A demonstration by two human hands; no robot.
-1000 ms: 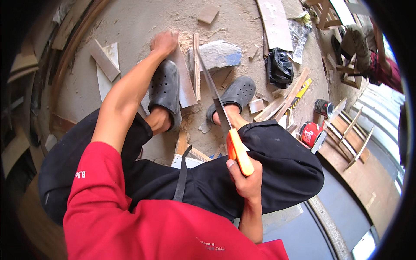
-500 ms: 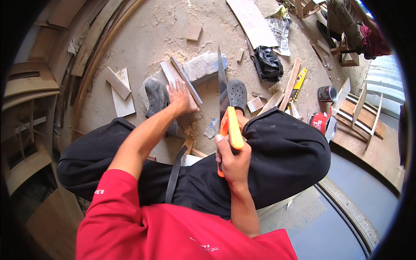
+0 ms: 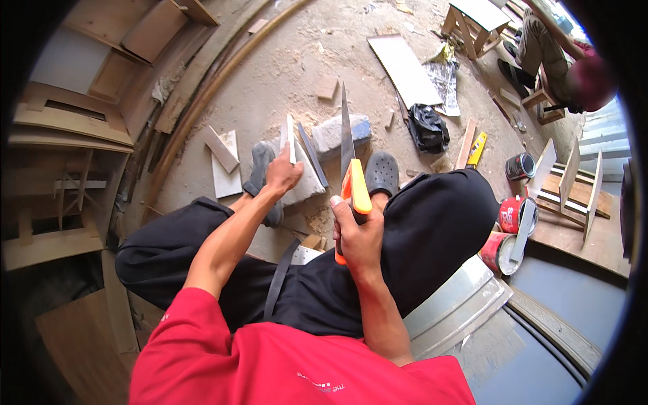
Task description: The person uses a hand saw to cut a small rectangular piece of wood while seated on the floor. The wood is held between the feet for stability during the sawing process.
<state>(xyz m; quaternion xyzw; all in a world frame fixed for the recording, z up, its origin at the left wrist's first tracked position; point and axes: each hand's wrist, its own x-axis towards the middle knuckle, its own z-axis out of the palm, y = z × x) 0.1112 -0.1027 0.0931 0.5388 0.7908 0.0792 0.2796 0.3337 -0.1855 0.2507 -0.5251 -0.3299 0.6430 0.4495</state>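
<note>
In my right hand is a handsaw with an orange and yellow handle, its blade pointing away from me between my shoes. My left hand is closed round the near end of a small wooden board, which stands tilted up on its edge. Under that hand lies a pale block. Just right of the board, a narrow dark-edged strip leans along the block. A chunky grey concrete block sits beyond, behind the saw blade.
Two crossed wood offcuts lie to the left. On the right are a black plastic bag, a yellow-handled tool and several paint cans. Wooden furniture frames line the left side. Another person sits at the far right.
My left hand lay flat on the board before; now its fingers grip the board, which has turned up on its edge. The saw stays in my right hand. The whole view has shifted somewhat.
</note>
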